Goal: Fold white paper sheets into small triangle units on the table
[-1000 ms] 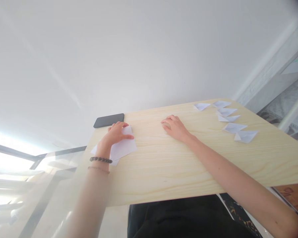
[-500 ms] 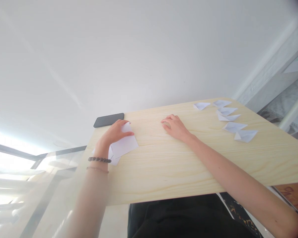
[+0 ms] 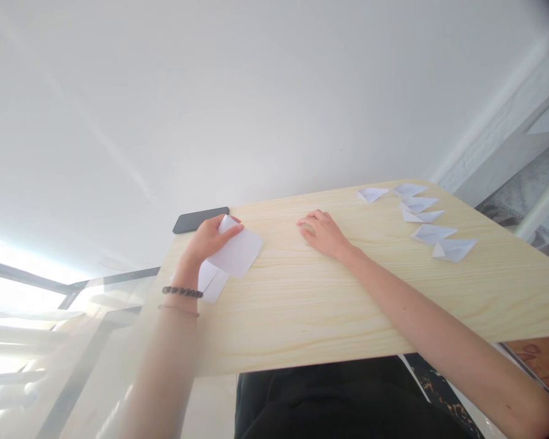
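My left hand (image 3: pixel 211 237) pinches a white sheet of paper (image 3: pixel 240 252) between thumb and fingers, lifted at an angle above the table's left side. Beneath it lie more white paper sheets (image 3: pixel 213 283), partly covered by my wrist. My right hand (image 3: pixel 322 232) rests on the wooden table (image 3: pixel 302 305) near the middle, fingers loosely curved and thumb apart from them, holding nothing. Several folded white paper boats (image 3: pixel 452 249) stand along the right side of the table, well away from both hands.
A black phone (image 3: pixel 196 220) lies at the table's back left corner, just behind my left hand. A white wall (image 3: pixel 274 97) rises along the far edge. One paper boat (image 3: pixel 372 194) sits somewhat apart from the others, nearer the middle.
My left hand has taken the top paper sheet up off the others and turned it slightly to the right. My right hand has stayed in place.
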Demonstrator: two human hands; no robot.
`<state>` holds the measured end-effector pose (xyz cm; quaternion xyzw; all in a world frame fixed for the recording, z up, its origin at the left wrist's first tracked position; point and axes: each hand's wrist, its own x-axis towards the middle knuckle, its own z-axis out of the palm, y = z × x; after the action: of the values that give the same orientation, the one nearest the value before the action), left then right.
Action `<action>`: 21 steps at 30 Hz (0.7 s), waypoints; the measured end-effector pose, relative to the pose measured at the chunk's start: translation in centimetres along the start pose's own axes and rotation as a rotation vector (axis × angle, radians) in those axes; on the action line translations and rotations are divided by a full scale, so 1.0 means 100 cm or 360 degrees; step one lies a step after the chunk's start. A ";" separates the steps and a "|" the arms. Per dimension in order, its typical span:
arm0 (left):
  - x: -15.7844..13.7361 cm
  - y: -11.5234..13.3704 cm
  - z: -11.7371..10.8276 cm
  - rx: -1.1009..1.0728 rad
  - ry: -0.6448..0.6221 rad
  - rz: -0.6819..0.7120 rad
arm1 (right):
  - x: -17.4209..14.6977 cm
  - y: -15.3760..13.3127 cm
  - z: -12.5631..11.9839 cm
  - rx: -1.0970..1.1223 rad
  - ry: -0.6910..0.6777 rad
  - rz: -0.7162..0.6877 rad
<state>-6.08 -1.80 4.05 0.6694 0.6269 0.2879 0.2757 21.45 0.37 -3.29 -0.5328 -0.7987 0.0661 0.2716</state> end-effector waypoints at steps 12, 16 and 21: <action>0.010 0.000 0.023 -0.0473 0.0262 -0.0111 | 0.001 0.000 0.000 0.0202 0.0026 -0.0077; 0.010 0.007 0.042 -0.0528 0.0254 -0.0038 | 0.000 -0.010 -0.008 0.0503 -0.0049 -0.0066; 0.010 0.016 0.069 -0.0434 0.0405 0.0071 | -0.004 -0.022 -0.013 0.1072 -0.0297 0.0091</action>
<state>0.04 -0.93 0.54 0.5979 0.5968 0.4586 0.2758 20.40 -1.10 -1.49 -0.4270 -0.7382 0.3819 0.3561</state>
